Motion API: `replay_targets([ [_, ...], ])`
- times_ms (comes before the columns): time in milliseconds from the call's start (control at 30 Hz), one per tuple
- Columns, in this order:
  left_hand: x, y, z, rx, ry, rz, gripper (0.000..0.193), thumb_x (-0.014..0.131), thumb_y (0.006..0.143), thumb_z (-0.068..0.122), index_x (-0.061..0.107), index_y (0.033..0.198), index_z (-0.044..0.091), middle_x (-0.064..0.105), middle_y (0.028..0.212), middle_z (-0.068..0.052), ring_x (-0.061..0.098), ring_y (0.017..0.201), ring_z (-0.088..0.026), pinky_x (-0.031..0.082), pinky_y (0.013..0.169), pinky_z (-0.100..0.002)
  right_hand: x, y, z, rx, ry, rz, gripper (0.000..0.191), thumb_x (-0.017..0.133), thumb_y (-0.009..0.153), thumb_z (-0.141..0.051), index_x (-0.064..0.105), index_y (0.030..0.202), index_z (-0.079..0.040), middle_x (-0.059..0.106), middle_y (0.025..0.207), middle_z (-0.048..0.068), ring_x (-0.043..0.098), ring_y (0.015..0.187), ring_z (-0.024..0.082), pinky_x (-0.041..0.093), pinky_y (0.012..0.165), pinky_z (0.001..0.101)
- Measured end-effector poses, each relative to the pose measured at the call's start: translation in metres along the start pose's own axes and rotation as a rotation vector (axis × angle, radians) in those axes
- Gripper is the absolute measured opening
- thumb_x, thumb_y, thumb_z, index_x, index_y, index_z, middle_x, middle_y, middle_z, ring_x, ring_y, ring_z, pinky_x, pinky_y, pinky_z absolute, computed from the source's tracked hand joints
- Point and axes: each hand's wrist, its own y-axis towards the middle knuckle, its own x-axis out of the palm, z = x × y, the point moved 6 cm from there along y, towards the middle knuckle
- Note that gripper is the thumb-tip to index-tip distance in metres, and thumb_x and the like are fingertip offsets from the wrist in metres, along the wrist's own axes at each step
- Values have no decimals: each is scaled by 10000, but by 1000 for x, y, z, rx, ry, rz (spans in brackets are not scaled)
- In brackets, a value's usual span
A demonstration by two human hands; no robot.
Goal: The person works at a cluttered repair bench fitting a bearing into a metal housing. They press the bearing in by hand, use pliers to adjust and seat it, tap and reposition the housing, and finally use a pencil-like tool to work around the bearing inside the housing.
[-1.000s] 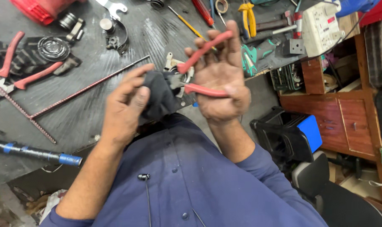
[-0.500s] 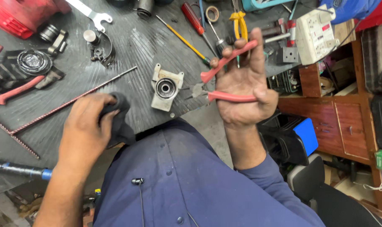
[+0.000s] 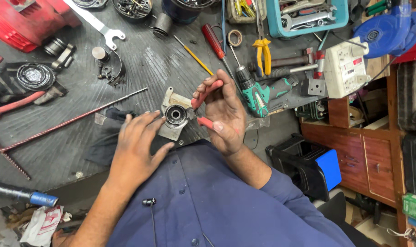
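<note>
Cluttered dark desk (image 3: 79, 151), frame centre: left hand (image 3: 137, 146) spread loosely on the heavy, rigid metal bearing housing (image 3: 173, 120), best held by its flat edges; right hand (image 3: 224, 116) fingers clamp the red-handled pliers (image 3: 207, 106).

A green cordless drill (image 3: 263, 93) is lying on the dark workbench (image 3: 70, 151), just beside yellow-handled pliers (image 3: 263, 52). A red-handled screwdriver (image 3: 213, 40) and a thin yellow screwdriver (image 3: 194, 56) are resting near the bench's far side. A flat spanner (image 3: 95, 25) is lying beside a red tool case (image 3: 29, 18). A long twisted drill bit (image 3: 75, 120) is stretching across the surface. A white socket box (image 3: 347, 68) is sitting at the bench's right end, below a blue blower (image 3: 386, 27). A teal tray (image 3: 308, 16) is holding wrenches.
</note>
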Motion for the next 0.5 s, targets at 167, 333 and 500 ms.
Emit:
replay_targets([
  [167, 6, 12, -2, -59, -75, -30, 660, 833, 750, 288, 601, 1312, 32, 579, 1385, -129, 586, 1218, -353, 478, 1017, -456, 2, 5, 10, 2, -148, -25, 915, 736, 924, -318, 287, 1662, -18, 419, 1414, 100, 477, 1233, 214, 428, 1104, 371],
  [333, 4, 17, -1, -11, 11, -73, 583, 842, 709, 322, 661, 1205, 73, 607, 1349, -109, 637, 1104, -310, 520, 906, -426, 6, 2, 18, -42, -303, -56, 907, 720, 940, -342, 289, 1652, 17, 407, 1405, 103, 482, 1206, 209, 437, 1062, 350],
  [500, 0, 18, -1, 58, 53, -67, 544, 835, 701, 348, 671, 1148, 85, 636, 1268, -73, 647, 1070, -290, 526, 858, -422, 12, 1, 20, -69, -366, -78, 877, 715, 941, -364, 321, 1623, 21, 421, 1366, 98, 495, 1202, 210, 456, 1052, 353],
])
